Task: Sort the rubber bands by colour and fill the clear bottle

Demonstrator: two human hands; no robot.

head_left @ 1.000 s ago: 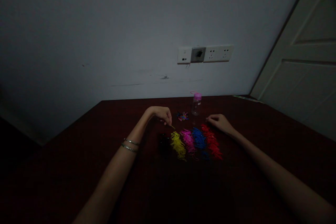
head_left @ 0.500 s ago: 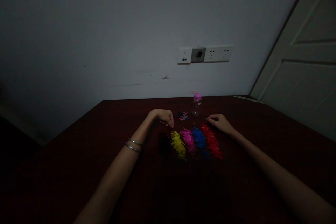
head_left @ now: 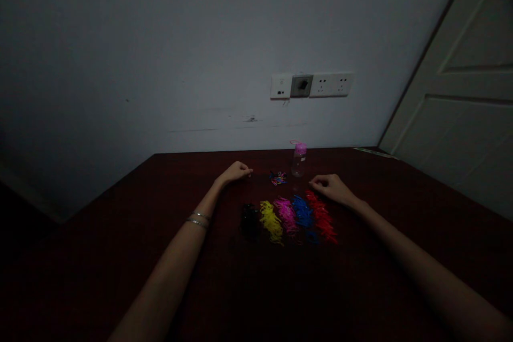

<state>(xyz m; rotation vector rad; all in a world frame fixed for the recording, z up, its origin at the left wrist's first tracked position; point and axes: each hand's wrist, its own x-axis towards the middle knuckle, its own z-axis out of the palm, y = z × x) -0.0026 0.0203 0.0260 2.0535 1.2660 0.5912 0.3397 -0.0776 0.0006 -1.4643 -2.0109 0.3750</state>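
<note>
Small rubber bands lie sorted by colour in a row: a black pile [head_left: 249,219], a yellow pile [head_left: 271,222], a pink pile [head_left: 286,214], a blue pile [head_left: 303,210] and a red pile [head_left: 321,216]. Behind them sits a smaller mixed-colour heap [head_left: 278,178]. My left hand [head_left: 236,171] is closed, left of that heap and beyond the black pile; anything in its fingertips is too small to see. Just behind the red pile rests my right hand [head_left: 331,187], thumb and fingers drawn together, their contents hidden.
A clear bottle with a pink lid [head_left: 298,160] stands near the back of the dark red table [head_left: 120,214]. The wall behind carries a row of switches and sockets [head_left: 311,85]. A white panelled door [head_left: 468,107] is at the right.
My left hand has moved left and back, away from above the yellow pile, and its wrist has straightened. The right hand has hardly moved. The view has shifted slightly.
</note>
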